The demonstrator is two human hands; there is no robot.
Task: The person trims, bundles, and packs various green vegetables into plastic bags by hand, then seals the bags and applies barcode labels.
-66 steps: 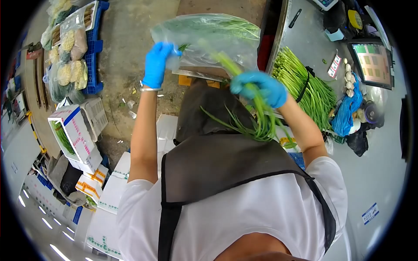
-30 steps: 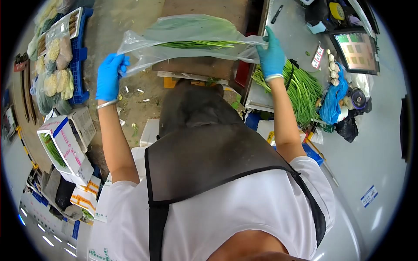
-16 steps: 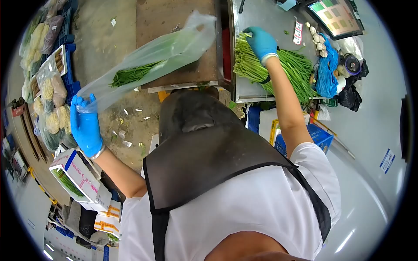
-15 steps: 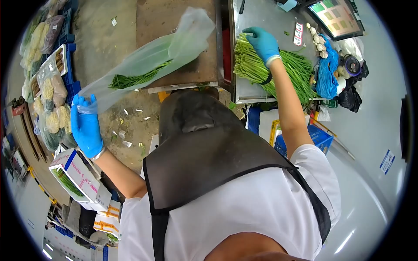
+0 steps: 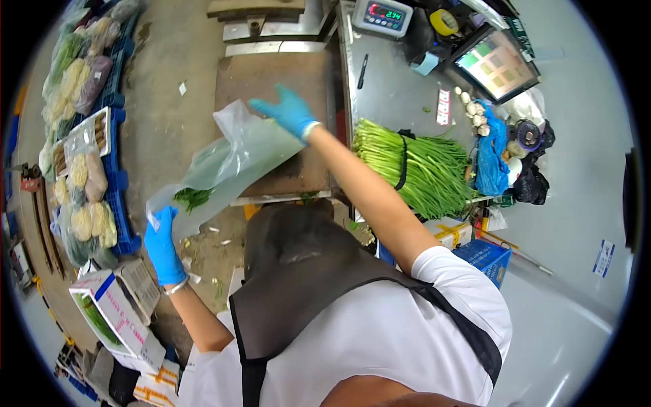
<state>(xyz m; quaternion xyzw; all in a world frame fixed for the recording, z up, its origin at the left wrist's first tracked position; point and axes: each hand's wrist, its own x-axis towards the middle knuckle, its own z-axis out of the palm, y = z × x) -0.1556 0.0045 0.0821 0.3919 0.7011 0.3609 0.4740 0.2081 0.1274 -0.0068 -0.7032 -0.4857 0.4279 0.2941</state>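
My left hand [image 5: 164,247], in a blue glove, pinches the near end of a clear plastic bag [image 5: 234,159]. Dark green leafy stalks [image 5: 194,197] show through the bag near that end. My right hand [image 5: 288,114], gloved in teal, is over the brown platform [image 5: 271,74] at the bag's far end. Its fingers are spread, and whether it touches the plastic I cannot tell. To the right, a thick bundle of long green stalks [image 5: 434,169] lies on the metal table [image 5: 380,74], bound with a black band [image 5: 405,159].
On the table are a scale [image 5: 382,17] with a lit display, a black pen [image 5: 363,71], a tablet screen [image 5: 491,64], garlic bulbs [image 5: 472,112] and a blue plastic bag [image 5: 491,152]. Bagged vegetables [image 5: 81,173] fill blue crates at left; a white carton [image 5: 112,308] stands nearer.
My right hand has left the green bundle and moved left to the bag's far end. My left hand, still on the bag, appears lower and farther right. The whole view has shifted.
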